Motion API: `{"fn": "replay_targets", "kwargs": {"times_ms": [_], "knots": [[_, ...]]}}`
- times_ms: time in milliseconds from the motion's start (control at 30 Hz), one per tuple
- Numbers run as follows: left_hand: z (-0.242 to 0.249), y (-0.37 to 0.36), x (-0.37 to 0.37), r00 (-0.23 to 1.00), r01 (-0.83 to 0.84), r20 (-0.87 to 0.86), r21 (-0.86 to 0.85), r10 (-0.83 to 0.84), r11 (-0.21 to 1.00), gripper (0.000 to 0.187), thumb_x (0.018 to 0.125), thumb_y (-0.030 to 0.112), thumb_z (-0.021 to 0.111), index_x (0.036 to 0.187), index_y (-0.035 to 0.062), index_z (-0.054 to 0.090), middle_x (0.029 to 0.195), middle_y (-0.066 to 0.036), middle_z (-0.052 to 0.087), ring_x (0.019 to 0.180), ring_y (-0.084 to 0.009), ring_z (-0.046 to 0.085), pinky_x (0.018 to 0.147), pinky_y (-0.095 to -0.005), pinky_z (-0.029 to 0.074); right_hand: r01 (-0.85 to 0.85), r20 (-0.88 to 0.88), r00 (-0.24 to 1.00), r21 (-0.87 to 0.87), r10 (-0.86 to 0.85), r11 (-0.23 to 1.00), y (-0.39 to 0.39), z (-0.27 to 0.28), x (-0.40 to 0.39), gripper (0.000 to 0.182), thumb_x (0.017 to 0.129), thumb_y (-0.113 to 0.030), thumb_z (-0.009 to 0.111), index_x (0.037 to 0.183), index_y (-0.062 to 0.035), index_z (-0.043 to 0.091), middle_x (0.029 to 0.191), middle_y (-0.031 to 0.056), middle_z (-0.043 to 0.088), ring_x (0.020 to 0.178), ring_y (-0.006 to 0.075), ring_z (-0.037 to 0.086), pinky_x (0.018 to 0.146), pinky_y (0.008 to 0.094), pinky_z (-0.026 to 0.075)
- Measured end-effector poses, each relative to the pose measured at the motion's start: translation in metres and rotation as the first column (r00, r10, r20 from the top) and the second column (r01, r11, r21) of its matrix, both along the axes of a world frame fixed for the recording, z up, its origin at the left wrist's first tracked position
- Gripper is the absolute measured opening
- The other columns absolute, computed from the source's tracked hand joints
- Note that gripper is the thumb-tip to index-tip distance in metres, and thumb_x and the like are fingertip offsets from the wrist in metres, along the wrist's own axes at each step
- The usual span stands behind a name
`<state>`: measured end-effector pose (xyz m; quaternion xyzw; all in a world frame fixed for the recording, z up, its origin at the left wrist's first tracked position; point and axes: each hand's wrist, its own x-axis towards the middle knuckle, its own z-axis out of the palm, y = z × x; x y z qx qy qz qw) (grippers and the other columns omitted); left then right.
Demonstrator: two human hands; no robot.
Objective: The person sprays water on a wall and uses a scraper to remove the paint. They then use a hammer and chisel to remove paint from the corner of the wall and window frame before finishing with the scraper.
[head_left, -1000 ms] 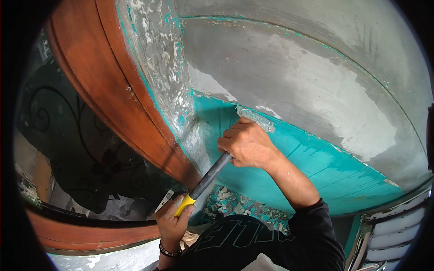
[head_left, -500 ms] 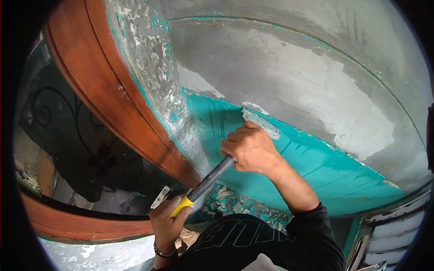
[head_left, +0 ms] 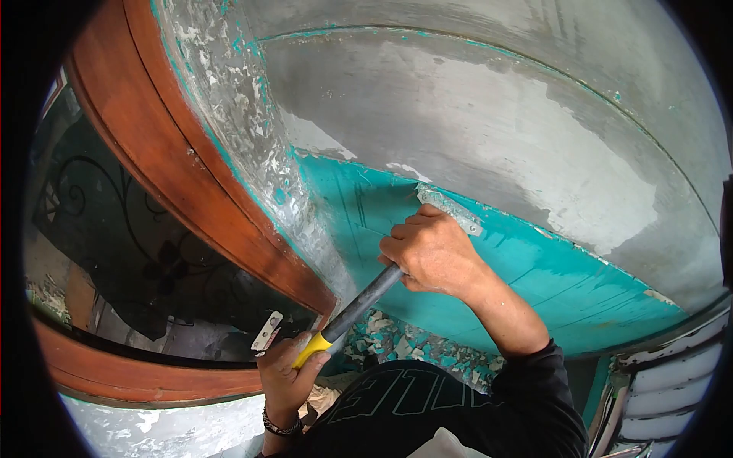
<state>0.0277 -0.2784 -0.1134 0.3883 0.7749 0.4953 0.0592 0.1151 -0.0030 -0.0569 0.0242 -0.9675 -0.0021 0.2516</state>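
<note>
A scraper with a black and yellow handle (head_left: 365, 303) slants up across the middle of the view. Its flat metal blade (head_left: 452, 210), speckled with residue, lies against the teal paint (head_left: 504, 282) just below the bare grey wall (head_left: 427, 99). My right hand (head_left: 431, 248) is wrapped round the upper handle, close under the blade. Lower down, my left hand (head_left: 290, 374) grips the yellow end. A small perforated metal strip (head_left: 267, 330) sticks up beside the left fingers; whether those fingers hold it, I cannot tell.
An orange-brown wooden frame (head_left: 191, 191) curves along the left, around a dark opening with scrolled metalwork. Paint flakes (head_left: 412, 341) are heaped at the foot of the wall. White slats (head_left: 672, 389) stand at the lower right.
The view has shifted slightly, so the wall and frame sit further left. Both hands keep their grip, and the blade remains near the upper edge of the teal paint.
</note>
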Motion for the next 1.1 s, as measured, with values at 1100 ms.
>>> {"fn": "replay_targets", "kwargs": {"times_ms": [1100], "knots": [[0.0, 0.018, 0.072, 0.99, 0.084, -0.113, -0.024, -0.087, 0.996, 0.034, 0.071, 0.008, 0.078, 0.1, -0.005, 0.067, 0.072, -0.013, 0.064, 0.059, -0.0171, 0.058, 0.054, -0.0267, 0.044, 0.029, -0.004, 1.0, -0.014, -0.029, 0.999, 0.017, -0.004, 0.086, 0.014, 0.057, -0.014, 0.068, 0.066, -0.0099, 0.058, 0.062, 0.0012, 0.057, 0.064, 0.0189, 0.059, 0.066, 0.0314, 0.044]]}}
